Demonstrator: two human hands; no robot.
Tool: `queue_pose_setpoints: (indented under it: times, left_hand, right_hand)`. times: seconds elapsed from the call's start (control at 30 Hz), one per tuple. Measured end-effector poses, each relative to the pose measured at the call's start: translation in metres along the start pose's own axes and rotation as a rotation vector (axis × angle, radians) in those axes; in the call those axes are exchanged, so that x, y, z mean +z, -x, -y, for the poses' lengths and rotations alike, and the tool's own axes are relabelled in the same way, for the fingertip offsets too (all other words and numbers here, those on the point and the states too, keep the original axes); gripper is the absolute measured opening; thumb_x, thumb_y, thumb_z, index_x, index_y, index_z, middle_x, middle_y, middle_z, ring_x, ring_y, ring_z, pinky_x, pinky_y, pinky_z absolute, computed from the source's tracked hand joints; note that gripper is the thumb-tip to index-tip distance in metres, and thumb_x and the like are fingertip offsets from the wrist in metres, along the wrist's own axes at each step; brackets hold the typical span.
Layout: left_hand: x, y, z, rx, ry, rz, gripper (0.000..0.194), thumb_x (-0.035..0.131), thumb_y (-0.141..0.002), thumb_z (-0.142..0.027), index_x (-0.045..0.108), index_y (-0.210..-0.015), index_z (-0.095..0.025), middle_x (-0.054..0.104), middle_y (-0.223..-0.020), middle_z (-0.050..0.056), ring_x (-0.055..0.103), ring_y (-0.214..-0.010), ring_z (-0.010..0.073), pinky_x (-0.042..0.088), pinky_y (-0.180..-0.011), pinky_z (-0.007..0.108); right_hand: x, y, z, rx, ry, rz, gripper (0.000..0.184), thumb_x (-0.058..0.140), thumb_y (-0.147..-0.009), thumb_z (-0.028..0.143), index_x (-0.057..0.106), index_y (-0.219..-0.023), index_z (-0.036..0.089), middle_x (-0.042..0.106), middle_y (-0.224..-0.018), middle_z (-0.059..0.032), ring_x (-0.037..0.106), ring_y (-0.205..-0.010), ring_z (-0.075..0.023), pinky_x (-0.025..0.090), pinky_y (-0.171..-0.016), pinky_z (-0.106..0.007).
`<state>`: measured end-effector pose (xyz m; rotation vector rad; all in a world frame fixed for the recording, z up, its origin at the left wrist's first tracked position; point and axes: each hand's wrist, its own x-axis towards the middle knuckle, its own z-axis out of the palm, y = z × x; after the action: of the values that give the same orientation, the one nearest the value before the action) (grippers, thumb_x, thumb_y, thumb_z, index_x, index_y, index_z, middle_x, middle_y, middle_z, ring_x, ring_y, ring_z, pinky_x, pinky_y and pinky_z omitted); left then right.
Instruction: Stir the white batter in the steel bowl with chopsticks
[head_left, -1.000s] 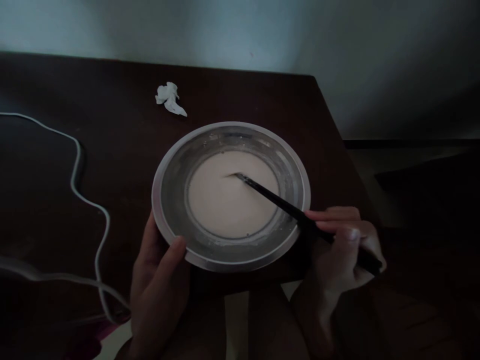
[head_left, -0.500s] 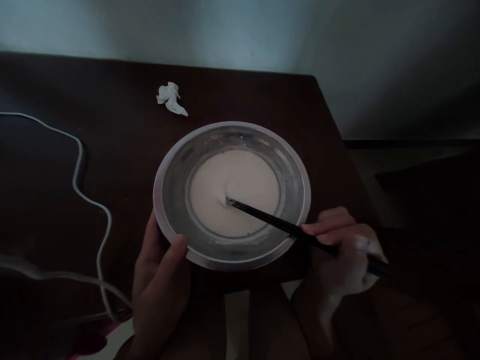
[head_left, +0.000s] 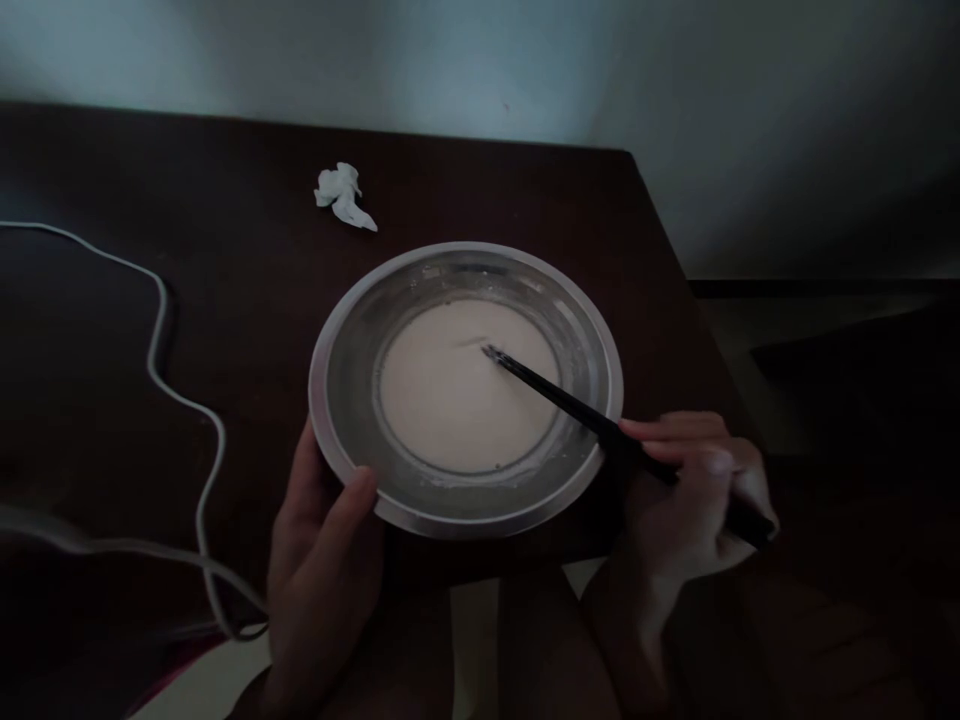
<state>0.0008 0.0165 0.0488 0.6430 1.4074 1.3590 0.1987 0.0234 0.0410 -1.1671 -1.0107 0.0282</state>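
Observation:
A wide metal bowl (head_left: 352,400) stands near the front edge of the table, with a pale, milky liquid (head_left: 450,400) in its bottom. My left hand (head_left: 330,560) grips the bowl's near left rim, thumb on top and fingers underneath, partly hidden. In my closed right hand (head_left: 697,500) is a pair of black chopsticks (head_left: 570,405), held together at a slant across the bowl's right rim. Their tips dip into the liquid right of its middle, where a small ripple shows.
A crumpled white tissue (head_left: 345,195) lies on the dark table (head_left: 247,200) behind the bowl. A white cable (head_left: 161,320) winds down the left side. The table's right edge runs just past my right hand, and a pale wall (head_left: 480,60) rises behind.
The chopstick tips have moved through the liquid, away from me and to the right. My right hand has shifted slightly with them; my left hand keeps its hold on the bowl.

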Motion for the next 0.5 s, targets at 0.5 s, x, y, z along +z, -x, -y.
queue_pose_setpoints:
  times: [0.5]
  left_hand:
    - [-0.0026,-0.0027,0.0002,-0.02,0.011,0.016,0.073,0.077,-0.078,-0.036,0.051,-0.146,-0.032,0.069,-0.13,-0.002,0.06,-0.127,0.0231,0.053,-0.099,0.023]
  right_hand:
    - [-0.0003,0.0012,0.0001,-0.011,-0.099,0.128,0.028,0.049,-0.087,0.013,0.061,-0.062,0.02,0.064,-0.055,0.0037,0.062,-0.051,-0.0141,0.044,-0.062,-0.034]
